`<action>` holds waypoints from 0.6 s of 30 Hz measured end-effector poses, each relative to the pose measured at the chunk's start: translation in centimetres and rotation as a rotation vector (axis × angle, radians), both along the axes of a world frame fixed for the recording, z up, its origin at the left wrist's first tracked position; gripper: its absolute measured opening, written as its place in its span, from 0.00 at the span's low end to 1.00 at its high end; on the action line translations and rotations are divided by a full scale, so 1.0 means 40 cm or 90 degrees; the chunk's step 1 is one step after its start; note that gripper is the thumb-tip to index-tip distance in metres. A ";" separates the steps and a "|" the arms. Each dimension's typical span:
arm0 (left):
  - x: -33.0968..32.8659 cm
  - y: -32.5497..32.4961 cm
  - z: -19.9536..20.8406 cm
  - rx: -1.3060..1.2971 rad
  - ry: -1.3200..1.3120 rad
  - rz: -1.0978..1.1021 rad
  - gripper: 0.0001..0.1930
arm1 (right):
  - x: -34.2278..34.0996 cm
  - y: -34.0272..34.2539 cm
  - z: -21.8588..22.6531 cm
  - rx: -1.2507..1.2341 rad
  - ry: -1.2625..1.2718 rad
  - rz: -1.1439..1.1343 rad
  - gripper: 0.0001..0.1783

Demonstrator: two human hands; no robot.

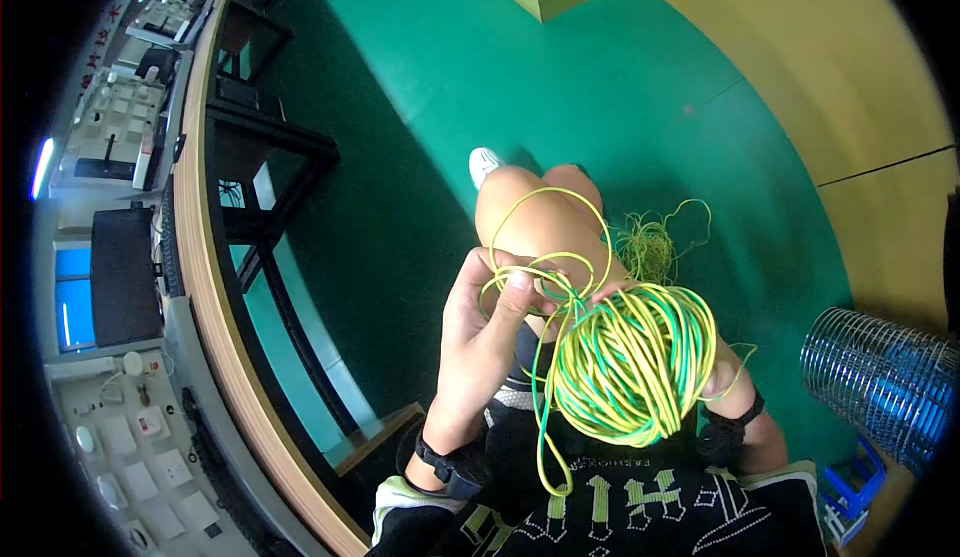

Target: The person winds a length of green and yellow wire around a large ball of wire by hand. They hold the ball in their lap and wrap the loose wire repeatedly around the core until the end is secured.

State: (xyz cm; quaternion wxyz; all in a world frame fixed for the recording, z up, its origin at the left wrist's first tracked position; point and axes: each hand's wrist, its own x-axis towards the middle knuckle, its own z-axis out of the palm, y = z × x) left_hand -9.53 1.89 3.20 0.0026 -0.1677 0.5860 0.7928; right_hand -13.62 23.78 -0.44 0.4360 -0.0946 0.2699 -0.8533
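A big ball of yellow-and-green electrical wire [635,367] is in front of my body, over my lap. My right hand [722,377] supports it from behind on the right, and most of its fingers are hidden by the ball. On the left side, my left hand [475,332] pinches loose loops of the same wire between thumb and fingers. These loops rise above the hand, and one long loop hangs down in front of my dark shirt. Beyond the ball, a loose tangle of thin yellow-green wire [645,247] lies near my legs.
A long wooden-edged bench [245,367] runs along the left, with a dark monitor [127,275] and panels of fittings. At the right are a round metal wire cage [870,377] with blue inside and a blue stool-like object [853,487]. A yellow wall [850,67] curves behind.
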 end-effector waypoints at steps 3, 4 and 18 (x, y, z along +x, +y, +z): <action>0.007 -0.009 0.000 -0.049 -0.003 -0.005 0.08 | -0.003 0.001 -0.027 0.026 0.040 0.051 0.68; 0.007 -0.010 -0.005 -0.037 -0.020 -0.011 0.09 | -0.009 -0.005 -0.041 0.032 0.128 0.035 0.67; -0.054 -0.038 0.030 0.087 -0.092 -0.208 0.11 | -0.021 -0.026 -0.027 -0.153 -0.177 -0.018 0.50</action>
